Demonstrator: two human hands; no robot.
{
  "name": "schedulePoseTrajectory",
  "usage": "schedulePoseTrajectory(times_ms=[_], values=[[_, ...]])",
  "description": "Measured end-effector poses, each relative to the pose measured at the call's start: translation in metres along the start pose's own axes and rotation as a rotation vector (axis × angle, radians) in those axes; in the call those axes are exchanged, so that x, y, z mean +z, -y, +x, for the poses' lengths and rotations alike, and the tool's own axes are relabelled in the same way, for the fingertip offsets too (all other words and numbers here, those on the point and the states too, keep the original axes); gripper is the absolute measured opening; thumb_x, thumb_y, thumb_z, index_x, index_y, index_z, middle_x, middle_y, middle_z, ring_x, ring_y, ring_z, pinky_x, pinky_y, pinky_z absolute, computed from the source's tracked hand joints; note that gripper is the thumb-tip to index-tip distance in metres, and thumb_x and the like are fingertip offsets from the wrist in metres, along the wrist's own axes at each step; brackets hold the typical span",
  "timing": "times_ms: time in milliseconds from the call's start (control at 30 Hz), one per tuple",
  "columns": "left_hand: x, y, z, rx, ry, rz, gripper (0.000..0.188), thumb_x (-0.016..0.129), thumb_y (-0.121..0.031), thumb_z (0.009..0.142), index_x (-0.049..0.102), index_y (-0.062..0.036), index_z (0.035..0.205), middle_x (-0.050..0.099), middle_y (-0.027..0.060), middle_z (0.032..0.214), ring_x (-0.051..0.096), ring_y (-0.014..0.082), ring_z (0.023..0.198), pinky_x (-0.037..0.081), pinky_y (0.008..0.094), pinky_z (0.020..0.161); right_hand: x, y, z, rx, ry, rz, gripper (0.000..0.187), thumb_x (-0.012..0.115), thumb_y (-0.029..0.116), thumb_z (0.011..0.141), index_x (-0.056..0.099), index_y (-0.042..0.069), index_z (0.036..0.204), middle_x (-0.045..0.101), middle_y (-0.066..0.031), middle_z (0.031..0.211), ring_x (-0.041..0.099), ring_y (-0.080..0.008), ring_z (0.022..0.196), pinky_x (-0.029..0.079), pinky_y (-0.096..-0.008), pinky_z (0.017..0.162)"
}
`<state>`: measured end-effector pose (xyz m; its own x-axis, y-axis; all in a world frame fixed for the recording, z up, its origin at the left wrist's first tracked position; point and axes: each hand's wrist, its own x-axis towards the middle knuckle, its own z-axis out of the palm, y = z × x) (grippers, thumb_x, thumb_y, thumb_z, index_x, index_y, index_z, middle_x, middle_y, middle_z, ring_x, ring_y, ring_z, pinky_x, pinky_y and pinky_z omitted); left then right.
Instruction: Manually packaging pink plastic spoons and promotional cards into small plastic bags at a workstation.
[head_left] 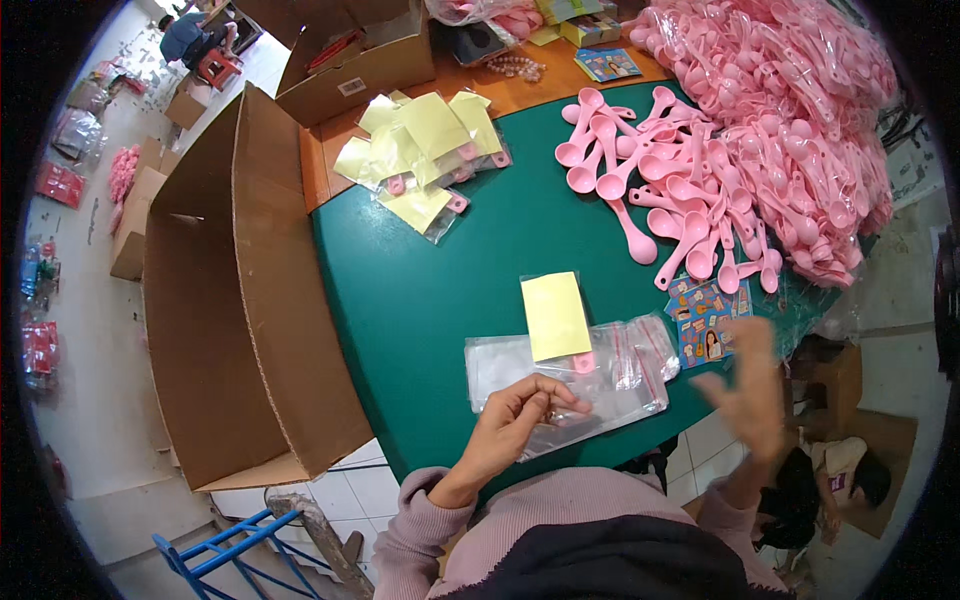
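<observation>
My left hand [520, 420] is closed, thumb and curled fingers pinching what looks like the lower end of a clear plastic bag [575, 405]. Just beyond it, a yellow card [556, 318] lies over a pink spoon, whose handle end [583, 362] shows below the card. Both rest on a stack of clear plastic bags [630, 385] with red seal lines. To the right, my right hand [750, 390] is smeared by motion, thumb held away from the fingers, with nothing seen in it. Blue illustrated cards [705, 320] lie just beyond that hand.
Pink measuring spoons [690, 190] are heaped on the green table [400, 300], beside a larger bagged pile [790, 110]. Packed yellow cards [425, 140] lie at the far left. A tall cardboard box [270, 300] stands along the left edge. Another person [840, 480] is low at right.
</observation>
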<state>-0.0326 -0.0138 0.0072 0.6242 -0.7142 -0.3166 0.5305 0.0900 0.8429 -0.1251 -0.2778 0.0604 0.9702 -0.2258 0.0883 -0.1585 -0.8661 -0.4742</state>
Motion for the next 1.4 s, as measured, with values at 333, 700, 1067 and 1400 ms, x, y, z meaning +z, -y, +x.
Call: schedulePoseTrajectory(times_ms=[333,700,1067,1400], values=[[-0.012,-0.004,-0.015,0.012,-0.043,0.053,0.022,0.042,-0.002,0.090,0.040,-0.0021,0.112,0.058,0.0115,0.088,0.061,0.0162,0.082,0.050,0.0265,0.068,0.068,0.044,0.028,-0.216,0.149,0.621,0.020,0.067,-0.005,0.067,0.058,0.001,0.084,0.046,-0.0117,0.099,0.058,-0.0210,0.085,0.048,-0.0303,0.072],[-0.002,0.002,0.006,0.225,-0.225,0.612,0.013,0.063,-0.003,0.080,0.057,0.0018,0.090,0.056,0.0064,0.089,0.058,0.0115,0.080,0.051,0.0229,0.066,0.083,0.043,0.013,0.095,0.214,0.951,0.010,0.062,0.002,0.079,0.057,-0.001,0.088,0.045,-0.0100,0.102,0.056,-0.0148,0.087,0.050,-0.0254,0.071],[-0.001,0.007,0.009,0.135,-0.305,0.560,0.009,0.063,-0.005,0.080,0.060,0.0017,0.087,0.054,0.0056,0.091,0.056,0.0107,0.079,0.050,0.0206,0.062,0.099,0.058,0.018,0.364,0.143,1.020,0.007,0.055,0.002,0.085,0.050,-0.003,0.084,0.058,-0.0054,0.073,0.061,-0.0107,0.069,0.051,-0.0226,0.058],[-0.001,0.022,0.007,0.144,-0.399,0.229,0.011,0.057,-0.003,0.086,0.047,-0.0016,0.093,0.053,0.0031,0.085,0.049,0.0045,0.068,0.042,0.0177,0.050,0.107,0.068,0.020,0.381,-0.052,0.935,0.007,0.058,-0.001,0.081,0.051,-0.004,0.083,0.060,-0.0063,0.074,0.061,-0.0092,0.066,0.049,-0.0213,0.055]])
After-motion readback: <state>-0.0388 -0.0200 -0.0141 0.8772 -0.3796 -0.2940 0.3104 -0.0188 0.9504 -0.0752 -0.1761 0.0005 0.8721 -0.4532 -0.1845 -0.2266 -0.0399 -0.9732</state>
